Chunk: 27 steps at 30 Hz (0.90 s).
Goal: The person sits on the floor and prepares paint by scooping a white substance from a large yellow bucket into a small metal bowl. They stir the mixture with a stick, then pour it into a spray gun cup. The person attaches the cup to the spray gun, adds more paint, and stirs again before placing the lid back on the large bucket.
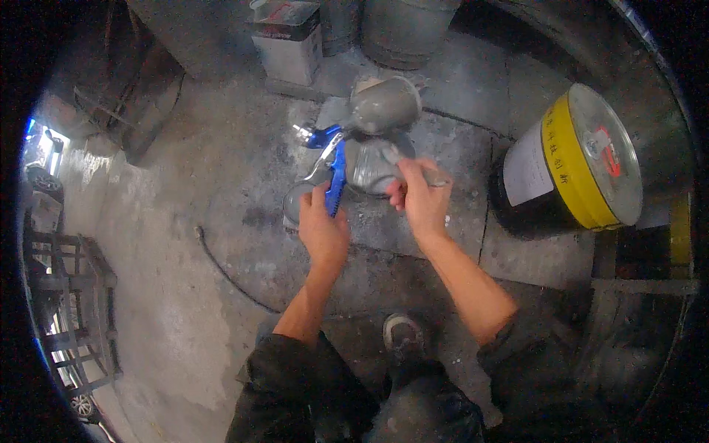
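My left hand (pixel 323 225) is closed round the handle of a blue and silver spray gun (pixel 337 170), which has a grey, paint-stained cup (pixel 384 107) at its top. Just right of the gun, my right hand (pixel 422 196) grips a thin, grey-coated tool (pixel 439 179), its pale end pointing up and left over a grey, paint-covered container (pixel 369 162); whether it touches the container, I cannot tell. Another round grey container (pixel 295 203) sits beside my left hand, partly hidden behind it.
A large black pail with yellow band (pixel 560 159) stands at right. A square tin (pixel 284 52) and grey drums (pixel 402 29) are at the back. A dark hose (pixel 229 273) crosses the concrete floor (pixel 170 295). Metal frames (pixel 74 280) stand at left.
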Tool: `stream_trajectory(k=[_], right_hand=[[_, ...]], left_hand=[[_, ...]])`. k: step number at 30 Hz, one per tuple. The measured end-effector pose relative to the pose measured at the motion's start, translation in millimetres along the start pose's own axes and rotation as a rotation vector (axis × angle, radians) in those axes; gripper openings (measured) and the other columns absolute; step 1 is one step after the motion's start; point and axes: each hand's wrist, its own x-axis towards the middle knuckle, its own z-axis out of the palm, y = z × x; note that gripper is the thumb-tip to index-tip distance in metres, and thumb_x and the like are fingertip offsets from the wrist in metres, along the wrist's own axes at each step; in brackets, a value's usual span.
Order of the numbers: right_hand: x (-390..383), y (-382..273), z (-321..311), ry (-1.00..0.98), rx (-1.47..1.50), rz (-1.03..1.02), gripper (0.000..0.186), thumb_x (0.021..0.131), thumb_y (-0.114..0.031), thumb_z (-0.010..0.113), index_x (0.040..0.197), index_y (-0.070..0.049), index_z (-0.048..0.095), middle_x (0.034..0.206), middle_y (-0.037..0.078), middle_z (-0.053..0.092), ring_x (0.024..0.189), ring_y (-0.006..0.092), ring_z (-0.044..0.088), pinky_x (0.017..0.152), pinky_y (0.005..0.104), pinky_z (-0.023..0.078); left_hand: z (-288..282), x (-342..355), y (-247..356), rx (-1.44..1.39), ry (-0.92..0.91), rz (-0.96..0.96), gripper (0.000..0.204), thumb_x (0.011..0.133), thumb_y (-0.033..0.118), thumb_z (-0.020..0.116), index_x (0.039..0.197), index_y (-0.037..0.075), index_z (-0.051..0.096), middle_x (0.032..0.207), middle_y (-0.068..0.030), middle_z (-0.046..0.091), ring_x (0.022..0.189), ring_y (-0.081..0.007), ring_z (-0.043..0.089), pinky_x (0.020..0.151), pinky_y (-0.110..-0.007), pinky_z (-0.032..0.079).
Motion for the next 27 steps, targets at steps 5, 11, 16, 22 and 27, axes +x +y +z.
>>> stream_trajectory(k=[5, 11, 16, 22, 27], right_hand=[[12, 0, -14, 0.002, 0.061, 0.002, 0.023, 0.090, -0.023, 0.062, 0.079, -0.003, 0.061, 0.057, 0.008, 0.062, 0.043, 0.0115, 0.053, 0.038, 0.0263, 0.039], [41, 17, -48, -0.067, -0.408, -0.087, 0.030, 0.090, -0.030, 0.062, 0.078, -0.002, 0.065, 0.061, 0.009, 0.064, 0.051, 0.0156, 0.059, 0.050, 0.0316, 0.046], [63, 36, -60, -0.175, -0.972, -0.312, 0.032, 0.087, -0.040, 0.066, 0.089, -0.008, 0.072, 0.070, 0.014, 0.068, 0.067, 0.0306, 0.067, 0.066, 0.0396, 0.052], [67, 58, -65, -0.241, -0.990, -0.573, 0.033, 0.088, -0.037, 0.067, 0.094, -0.005, 0.072, 0.069, 0.009, 0.067, 0.062, 0.0170, 0.065, 0.061, 0.0335, 0.050], [56, -9, -42, -0.126, -0.419, -0.118, 0.027, 0.087, -0.030, 0.066, 0.079, -0.005, 0.070, 0.062, 0.008, 0.065, 0.048, 0.0146, 0.058, 0.046, 0.0307, 0.044]], left_hand=[[6, 3, -1, -0.054, 0.032, 0.009, 0.051, 0.073, 0.002, 0.067, 0.122, 0.011, 0.055, 0.108, -0.0166, 0.055, 0.097, -0.0392, 0.058, 0.080, -0.046, 0.048], [-6, 18, -15, -0.107, -0.009, -0.003, 0.046, 0.072, 0.008, 0.069, 0.118, 0.006, 0.061, 0.097, -0.0182, 0.062, 0.088, -0.0372, 0.062, 0.077, -0.045, 0.050], [-44, 44, -5, -0.326, -0.374, -0.182, 0.034, 0.083, 0.010, 0.066, 0.114, -0.002, 0.062, 0.089, -0.0110, 0.068, 0.070, -0.0186, 0.062, 0.065, -0.034, 0.052], [-67, 61, -8, -0.773, -0.671, -0.286, 0.017, 0.094, 0.007, 0.053, 0.101, -0.005, 0.063, 0.086, -0.0069, 0.066, 0.064, -0.0112, 0.058, 0.058, -0.028, 0.051], [-74, 58, -13, -0.715, -0.677, -0.382, 0.017, 0.095, 0.008, 0.050, 0.096, -0.004, 0.063, 0.083, -0.0072, 0.065, 0.063, -0.0123, 0.059, 0.056, -0.029, 0.050]])
